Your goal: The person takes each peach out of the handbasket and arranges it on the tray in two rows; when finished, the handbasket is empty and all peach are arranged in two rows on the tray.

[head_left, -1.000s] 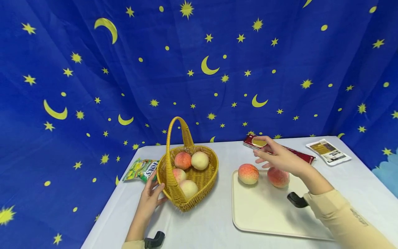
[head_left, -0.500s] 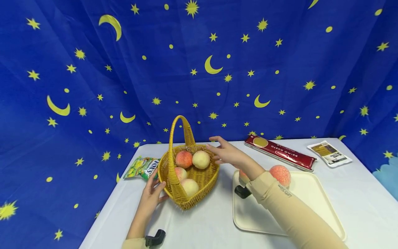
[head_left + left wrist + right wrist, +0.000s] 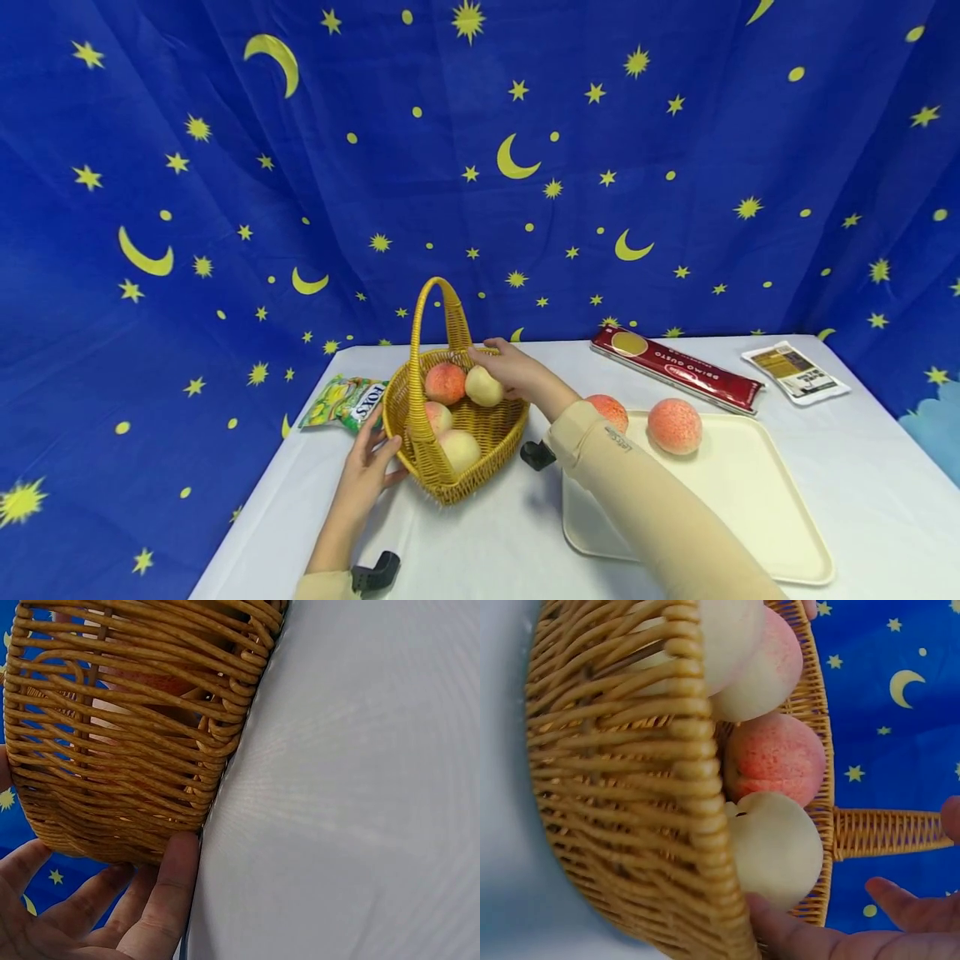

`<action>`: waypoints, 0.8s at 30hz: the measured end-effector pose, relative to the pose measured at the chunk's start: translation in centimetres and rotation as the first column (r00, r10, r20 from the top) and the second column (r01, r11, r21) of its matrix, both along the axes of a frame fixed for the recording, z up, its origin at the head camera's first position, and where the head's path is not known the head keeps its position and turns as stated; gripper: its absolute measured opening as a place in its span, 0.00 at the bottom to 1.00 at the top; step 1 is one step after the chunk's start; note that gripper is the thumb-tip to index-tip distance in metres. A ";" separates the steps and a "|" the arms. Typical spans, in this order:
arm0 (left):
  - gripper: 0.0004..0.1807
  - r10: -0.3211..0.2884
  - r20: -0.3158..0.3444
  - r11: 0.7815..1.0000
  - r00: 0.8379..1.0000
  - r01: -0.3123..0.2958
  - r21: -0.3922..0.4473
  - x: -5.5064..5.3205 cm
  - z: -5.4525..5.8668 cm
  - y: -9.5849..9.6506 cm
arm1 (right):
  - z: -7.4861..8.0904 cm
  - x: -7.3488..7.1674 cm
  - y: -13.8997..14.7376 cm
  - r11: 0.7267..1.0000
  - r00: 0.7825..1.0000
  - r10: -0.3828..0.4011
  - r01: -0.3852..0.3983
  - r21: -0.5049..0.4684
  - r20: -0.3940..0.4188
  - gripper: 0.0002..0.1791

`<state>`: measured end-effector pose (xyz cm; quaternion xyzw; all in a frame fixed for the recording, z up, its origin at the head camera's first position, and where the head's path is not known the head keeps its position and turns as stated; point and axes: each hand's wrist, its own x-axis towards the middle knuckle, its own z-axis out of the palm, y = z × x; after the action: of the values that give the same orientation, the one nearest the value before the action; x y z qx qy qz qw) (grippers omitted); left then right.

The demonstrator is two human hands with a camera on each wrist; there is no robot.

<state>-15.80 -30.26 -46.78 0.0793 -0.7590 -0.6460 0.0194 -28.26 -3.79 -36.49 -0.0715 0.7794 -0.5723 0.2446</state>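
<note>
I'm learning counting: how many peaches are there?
6. In the basket: red peach, back pale peach, pinkish peach, front pale peach. On the tray: left peach, partly covered by the sleeve, and right peach. Others may be hidden.

In the head view, the right sleeve [image 3: 645, 500] hides from us part of the tray [image 3: 750, 500] and of one peach [image 3: 611, 410]; the bottom edge cuts the left sleeve [image 3: 327, 586].

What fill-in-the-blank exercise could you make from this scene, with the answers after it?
The number of peaches in the wicker basket is ____.
The hand nearest the green bag is the person's ____ hand.
The long package beyond the tray is mostly ____ in colour.
Missing words: four; left; red.
</note>
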 end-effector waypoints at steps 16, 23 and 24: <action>0.40 0.003 -0.001 1.000 1.000 -0.003 0.002 0.2 0.1 -0.2 | 0.6 -0.6 -1.4 0.988 0.992 0.018 -0.037 0.150 0.127 0.41; 0.40 0.003 -0.011 1.000 1.000 -0.003 0.005 -0.1 0.0 -0.2 | -0.2 -0.5 -1.7 0.983 0.990 0.042 -0.065 0.171 0.133 0.35; 0.40 0.002 -0.012 1.000 1.000 -0.002 0.005 -0.1 -0.1 -0.1 | -0.3 -0.5 -1.7 0.983 0.990 0.038 -0.061 0.172 0.134 0.33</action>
<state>-15.86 -30.38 -46.85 0.0761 -0.7572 -0.6482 0.0245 -28.77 -5.53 -36.80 -0.0316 0.8073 -0.4984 0.3144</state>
